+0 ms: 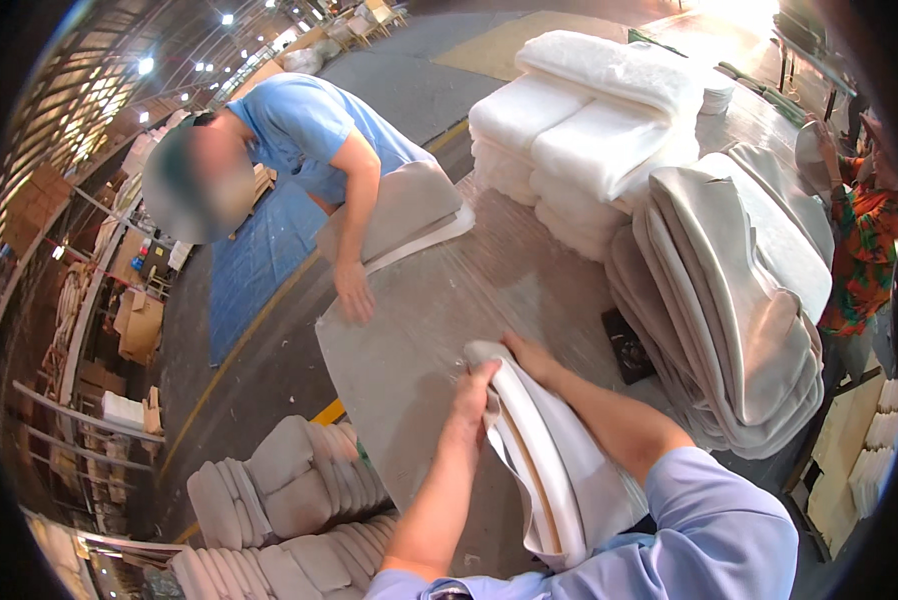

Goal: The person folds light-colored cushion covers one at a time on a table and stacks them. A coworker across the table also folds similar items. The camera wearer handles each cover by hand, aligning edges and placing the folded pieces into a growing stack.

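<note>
A cushion cover [579, 470] in pale grey fabric stands on edge before me. White padding and a thin tan layer [531, 470] show along its open side. My left hand [469, 395] is closed on the cover's near-left edge by its far end, thumb on top. On the other side of that end, my right hand [531, 360] is closed around the cover, its fingers partly hidden behind it. The cover's lower end reaches back toward my body. Beneath it lies the grey, plastic-covered worktable [409, 350].
Across the table a co-worker [319, 130] leans over a grey cushion [409, 215]. White padding stacks [599, 120] and grey covers [719, 290] fill the right side, with a dark flat object [625, 345] beside them. Stacked cushions [299, 475] stand lower left. Another person [859, 230] is far right.
</note>
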Available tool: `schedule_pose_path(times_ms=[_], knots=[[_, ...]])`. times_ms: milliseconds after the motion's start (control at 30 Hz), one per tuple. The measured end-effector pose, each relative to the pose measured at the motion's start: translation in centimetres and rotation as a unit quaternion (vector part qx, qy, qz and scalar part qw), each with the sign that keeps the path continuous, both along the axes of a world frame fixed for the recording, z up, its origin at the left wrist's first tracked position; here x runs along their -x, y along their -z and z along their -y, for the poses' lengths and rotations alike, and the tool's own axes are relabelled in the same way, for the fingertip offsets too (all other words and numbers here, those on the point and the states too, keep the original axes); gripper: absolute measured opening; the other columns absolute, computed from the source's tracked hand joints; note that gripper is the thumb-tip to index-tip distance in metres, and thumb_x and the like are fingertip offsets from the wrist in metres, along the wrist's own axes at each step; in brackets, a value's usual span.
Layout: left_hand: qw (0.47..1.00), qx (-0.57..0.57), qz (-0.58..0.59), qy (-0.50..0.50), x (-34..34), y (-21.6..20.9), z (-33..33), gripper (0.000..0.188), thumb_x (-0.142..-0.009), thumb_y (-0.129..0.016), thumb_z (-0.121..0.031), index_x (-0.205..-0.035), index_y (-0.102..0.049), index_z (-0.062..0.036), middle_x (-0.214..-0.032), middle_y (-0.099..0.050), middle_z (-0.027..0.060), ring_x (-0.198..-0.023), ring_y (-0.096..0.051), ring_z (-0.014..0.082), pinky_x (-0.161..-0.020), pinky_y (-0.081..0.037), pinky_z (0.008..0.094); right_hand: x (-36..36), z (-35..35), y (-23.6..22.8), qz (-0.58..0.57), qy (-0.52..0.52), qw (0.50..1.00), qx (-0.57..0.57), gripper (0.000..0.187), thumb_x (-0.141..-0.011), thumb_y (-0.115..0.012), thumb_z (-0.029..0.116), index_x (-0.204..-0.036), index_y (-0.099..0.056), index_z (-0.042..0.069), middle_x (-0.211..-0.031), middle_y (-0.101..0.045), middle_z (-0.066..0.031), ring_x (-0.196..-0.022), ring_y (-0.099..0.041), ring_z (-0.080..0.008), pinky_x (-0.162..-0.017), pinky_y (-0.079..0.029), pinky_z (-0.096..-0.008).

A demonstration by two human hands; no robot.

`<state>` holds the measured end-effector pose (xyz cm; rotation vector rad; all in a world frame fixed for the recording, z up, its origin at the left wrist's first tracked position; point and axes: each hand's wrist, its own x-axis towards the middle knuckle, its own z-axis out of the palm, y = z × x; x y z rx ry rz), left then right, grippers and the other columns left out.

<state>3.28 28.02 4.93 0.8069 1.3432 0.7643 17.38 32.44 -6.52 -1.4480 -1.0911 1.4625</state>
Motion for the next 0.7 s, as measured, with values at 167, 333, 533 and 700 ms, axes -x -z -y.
schedule_pose_path(times_ms=[167, 333, 533, 700], knots=[[0.977, -0.162, 0.136, 0.028, -2.6, -8.9, 2.3, 0.076, -0.084, -0.078, -0.021, -0.150, -0.048, 0.0036, -0.131, -0.065, 0.0143, -0.113, -0.067, 0.0233, -0.099, -0.054, 0.0366, -7.3, -3.0, -14.6, -0.007, -0.013, 0.996, -0.087, 0.063, -0.106, -0.056, 0.059, -0.115, -0.078, 0.001, -0.105, -0.077, -0.0169, -0.098, -0.070, -0.0228, -0.089, -0.055, -0.0380], [0.887, -0.404, 0.136, 0.176, -1.7, -17.7, 8.6, 0.102, -0.083, -0.086, -0.015, -0.164, -0.029, 0.0072, -0.152, -0.054, 0.0182, -0.131, -0.060, 0.0230, -0.110, -0.048, 0.0342, -9.2, 3.9, -30.3, 0.103, 0.021, 0.942, -0.318, 0.057, -0.104, -0.062, 0.053, -0.094, -0.075, -0.002, -0.082, -0.071, -0.0181, -0.077, -0.063, -0.0200, -0.074, -0.053, -0.0393], [0.909, -0.380, 0.008, 0.168, -1.1, -17.9, 12.0, 0.101, -0.085, -0.092, -0.034, -0.159, -0.040, 0.0088, -0.152, -0.057, 0.0204, -0.138, -0.056, 0.0248, -0.115, -0.044, 0.0364, -7.8, 10.4, -29.1, 0.150, 0.146, 0.897, -0.388, 0.051, -0.109, -0.058, 0.043, -0.085, -0.067, -0.002, -0.068, -0.063, -0.0086, -0.066, -0.058, -0.0154, -0.062, -0.047, -0.0344], [0.902, -0.389, -0.054, 0.179, -0.8, -17.3, 14.3, 0.083, -0.092, -0.082, -0.021, -0.158, -0.042, 0.0090, -0.144, -0.063, 0.0202, -0.130, -0.061, 0.0239, -0.111, -0.048, 0.0356, -8.6, 11.7, -26.5, 0.098, 0.131, 0.885, -0.436, 0.071, -0.112, -0.039, 0.059, -0.089, -0.071, -0.001, -0.071, -0.068, -0.0098, -0.067, -0.064, -0.0187, -0.065, -0.051, -0.0349]])
